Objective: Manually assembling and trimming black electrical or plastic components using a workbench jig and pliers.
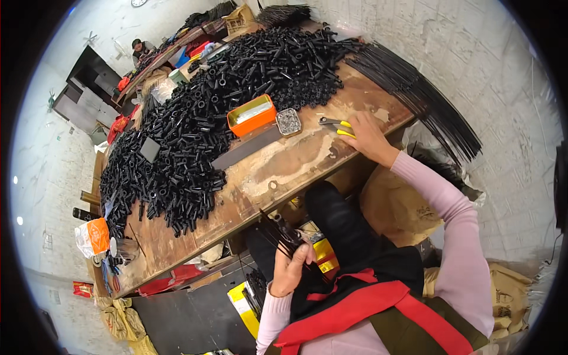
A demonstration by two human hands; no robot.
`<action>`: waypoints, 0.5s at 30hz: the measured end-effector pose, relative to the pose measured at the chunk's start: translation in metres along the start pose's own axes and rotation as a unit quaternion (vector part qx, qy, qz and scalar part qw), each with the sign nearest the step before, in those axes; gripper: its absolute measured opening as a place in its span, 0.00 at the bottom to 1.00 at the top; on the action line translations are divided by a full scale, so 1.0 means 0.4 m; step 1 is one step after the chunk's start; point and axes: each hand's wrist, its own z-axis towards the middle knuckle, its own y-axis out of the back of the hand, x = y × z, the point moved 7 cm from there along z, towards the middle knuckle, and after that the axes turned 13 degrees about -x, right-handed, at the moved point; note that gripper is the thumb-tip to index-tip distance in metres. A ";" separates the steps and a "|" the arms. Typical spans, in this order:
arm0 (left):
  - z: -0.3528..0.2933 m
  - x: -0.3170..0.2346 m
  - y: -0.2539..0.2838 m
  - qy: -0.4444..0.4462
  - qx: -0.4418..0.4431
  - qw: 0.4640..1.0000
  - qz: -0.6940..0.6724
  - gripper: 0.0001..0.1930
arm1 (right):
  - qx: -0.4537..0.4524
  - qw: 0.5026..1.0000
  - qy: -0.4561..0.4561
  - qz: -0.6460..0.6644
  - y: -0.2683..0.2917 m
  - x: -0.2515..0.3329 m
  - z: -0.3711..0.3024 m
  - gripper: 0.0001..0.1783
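My left hand [290, 269] is closed around a bundle of thin black rods [273, 234] with black tubular pieces near their tops, held over my lap in front of the bench edge. My fingers hide the rods' lower part. At the bench's right side, my right hand [368, 137] is closed on the yellow handles of a pair of pliers [340, 126]. The pliers' dark jaws point left, low over the wood. Left of them stands a small clear square box [288, 122] of tiny metal pieces, beside an orange tray [252, 116] with whitish contents.
A large heap of black tubular parts [177, 142] covers the bench's far and left areas. Long black rods [420, 94] overhang its right end. A flat dark strip [248, 149] lies before the tray. Another person [141, 50] sits far back left. Below is a brown sack [393, 204].
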 end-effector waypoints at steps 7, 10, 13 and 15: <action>-0.029 0.011 0.006 0.033 -0.076 0.993 -0.083 0.19 | 0.099 0.756 -0.375 0.527 0.053 0.082 -0.070 0.16; -0.034 0.019 0.010 0.070 -0.121 0.988 -0.073 0.14 | 0.361 0.633 -0.380 0.570 0.116 0.261 -0.149 0.17; -0.022 0.022 0.029 0.086 -0.198 0.976 0.040 0.05 | 0.456 0.736 -0.255 0.432 0.180 0.349 -0.178 0.16; -0.003 0.019 0.011 0.082 -0.195 0.976 0.057 0.06 | 0.359 0.838 -0.062 0.406 0.220 0.374 -0.201 0.17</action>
